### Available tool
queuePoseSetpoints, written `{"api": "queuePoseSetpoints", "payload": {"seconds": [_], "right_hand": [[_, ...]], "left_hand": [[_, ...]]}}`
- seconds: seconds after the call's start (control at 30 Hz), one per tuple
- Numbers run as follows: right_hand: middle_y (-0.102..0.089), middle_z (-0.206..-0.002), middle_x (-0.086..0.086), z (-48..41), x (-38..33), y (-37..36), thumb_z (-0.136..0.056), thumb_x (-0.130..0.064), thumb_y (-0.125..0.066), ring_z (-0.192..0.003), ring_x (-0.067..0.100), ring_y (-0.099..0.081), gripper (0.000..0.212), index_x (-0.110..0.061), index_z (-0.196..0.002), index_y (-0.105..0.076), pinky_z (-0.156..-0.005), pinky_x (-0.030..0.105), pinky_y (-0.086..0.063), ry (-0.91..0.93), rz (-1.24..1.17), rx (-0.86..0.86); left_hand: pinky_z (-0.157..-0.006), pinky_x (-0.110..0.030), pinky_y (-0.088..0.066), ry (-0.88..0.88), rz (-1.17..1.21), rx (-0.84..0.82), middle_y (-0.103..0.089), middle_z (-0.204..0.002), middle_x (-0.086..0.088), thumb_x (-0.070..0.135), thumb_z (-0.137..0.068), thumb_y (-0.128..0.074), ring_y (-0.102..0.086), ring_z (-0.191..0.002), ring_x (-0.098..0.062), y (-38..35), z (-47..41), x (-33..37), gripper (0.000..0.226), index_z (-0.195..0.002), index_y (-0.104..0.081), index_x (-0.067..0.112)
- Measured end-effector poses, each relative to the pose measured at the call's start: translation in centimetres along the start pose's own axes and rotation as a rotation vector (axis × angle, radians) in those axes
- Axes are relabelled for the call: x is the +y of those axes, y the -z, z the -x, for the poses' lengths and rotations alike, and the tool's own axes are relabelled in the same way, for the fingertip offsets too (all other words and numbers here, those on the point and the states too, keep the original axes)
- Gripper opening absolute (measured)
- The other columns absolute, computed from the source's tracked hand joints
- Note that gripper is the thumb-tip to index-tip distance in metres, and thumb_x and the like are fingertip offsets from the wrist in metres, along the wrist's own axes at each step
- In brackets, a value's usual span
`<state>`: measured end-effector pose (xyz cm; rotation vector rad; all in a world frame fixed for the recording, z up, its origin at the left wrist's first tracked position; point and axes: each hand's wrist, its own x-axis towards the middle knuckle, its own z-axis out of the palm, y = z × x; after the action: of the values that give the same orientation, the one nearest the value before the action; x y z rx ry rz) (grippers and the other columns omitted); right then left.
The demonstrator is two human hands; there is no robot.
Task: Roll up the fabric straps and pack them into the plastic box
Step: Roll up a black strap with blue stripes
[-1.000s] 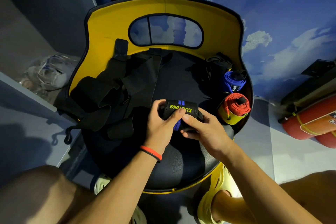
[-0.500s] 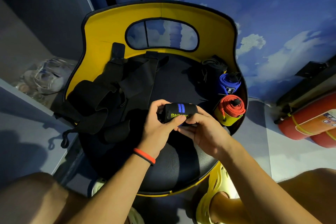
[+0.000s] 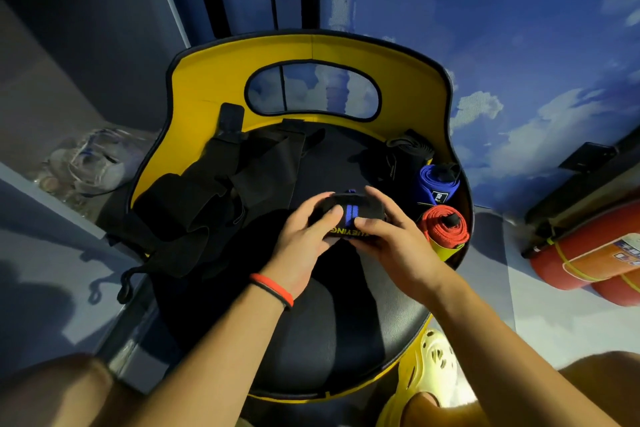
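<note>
A black strap roll (image 3: 349, 215) with blue stripes and yellow lettering sits between both hands above the black seat (image 3: 346, 340). My left hand (image 3: 304, 236) grips its left end, thumb on top. My right hand (image 3: 391, 236) grips the right end, fingers curled over the top. Its loose black tail hangs down between my wrists. A rolled blue strap (image 3: 438, 184), a rolled red strap (image 3: 445, 225) and a rolled black strap (image 3: 408, 154) stand along the seat's right edge. Unrolled black straps (image 3: 214, 191) lie heaped on the left. No plastic box is clearly visible.
The chair's yellow backrest (image 3: 207, 90) curves behind the seat. A shelf on the left holds clear plastic items (image 3: 90, 163). Red fire extinguishers (image 3: 595, 253) lie on the floor at the right. A yellow clog (image 3: 429, 378) is below the seat edge.
The roll has turned in my hands, so the lettering now faces me at the bottom. My right fingers have come over the top of it. The view has shifted downward.
</note>
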<state>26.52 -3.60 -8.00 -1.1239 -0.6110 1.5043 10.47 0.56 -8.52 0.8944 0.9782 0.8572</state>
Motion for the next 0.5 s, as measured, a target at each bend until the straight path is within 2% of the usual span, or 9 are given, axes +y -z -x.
{"api": "queuePoseSetpoints", "payload": {"seconds": [0.1,0.2,0.27,0.37,0.43,0.5], "right_hand": [[-0.072,-0.115,0.006,-1.0,-1.2,0.2,-0.085,0.005,-0.068,-0.112,0.024,-0.068,0.045,-0.019,-0.123,-0.067,-0.094,0.040,-0.057,0.021,0.088,-0.068],[-0.072,-0.107,0.005,-1.8,-2.7,-0.1,-0.082,0.004,-0.074,-0.100,0.020,-0.070,0.045,-0.020,-0.120,-0.069,-0.083,0.030,-0.057,0.093,0.241,-0.035],[-0.070,-0.106,-0.001,-3.1,-4.0,0.1,-0.077,-0.003,-0.083,-0.096,0.012,-0.068,0.053,-0.023,-0.124,-0.068,-0.085,0.025,-0.053,0.212,0.567,0.030],[-0.051,-0.122,-0.003,-6.3,-6.4,0.4,-0.075,-0.024,-0.088,-0.111,0.008,-0.052,0.068,-0.029,-0.137,-0.060,-0.096,0.018,-0.038,0.364,1.098,0.111],[-0.040,-0.125,-0.002,-8.4,-7.9,0.3,-0.078,-0.029,-0.086,-0.115,0.011,-0.044,0.071,-0.027,-0.142,-0.055,-0.098,0.019,-0.036,0.392,1.238,0.102],[-0.038,-0.125,-0.003,-10.5,-8.9,0.3,-0.079,-0.032,-0.085,-0.117,0.017,-0.047,0.073,-0.024,-0.143,-0.053,-0.099,0.028,-0.043,0.411,1.348,0.103]], "left_hand": [[-0.107,-0.049,-0.049,0.009,-0.010,-0.036,-0.068,-0.127,-0.004,0.019,-0.098,-0.063,-0.065,-0.120,-0.021,0.1,-0.8,0.8,0.028,-0.125,-0.067,0.023],[-0.104,-0.042,-0.052,0.024,0.008,0.012,-0.066,-0.128,0.000,0.017,-0.100,-0.060,-0.063,-0.120,-0.016,-0.5,-1.5,1.5,0.033,-0.132,-0.063,0.024],[-0.103,-0.039,-0.052,0.048,-0.089,0.065,-0.063,-0.125,0.005,0.016,-0.100,-0.060,-0.060,-0.120,-0.014,-0.2,-1.5,2.2,0.035,-0.133,-0.059,0.025],[-0.100,-0.035,-0.054,0.029,-0.282,0.091,-0.066,-0.125,0.002,0.015,-0.098,-0.062,-0.064,-0.116,-0.013,1.9,-1.6,3.8,0.029,-0.126,-0.064,0.024],[-0.098,-0.033,-0.054,0.030,-0.346,0.084,-0.069,-0.121,0.001,0.017,-0.099,-0.061,-0.067,-0.111,-0.012,3.3,-1.8,5.2,0.023,-0.121,-0.066,0.023],[-0.096,-0.032,-0.055,0.053,-0.417,0.057,-0.070,-0.117,0.000,0.019,-0.099,-0.060,-0.069,-0.107,-0.012,4.4,-2.1,6.5,0.021,-0.119,-0.067,0.022]]}}
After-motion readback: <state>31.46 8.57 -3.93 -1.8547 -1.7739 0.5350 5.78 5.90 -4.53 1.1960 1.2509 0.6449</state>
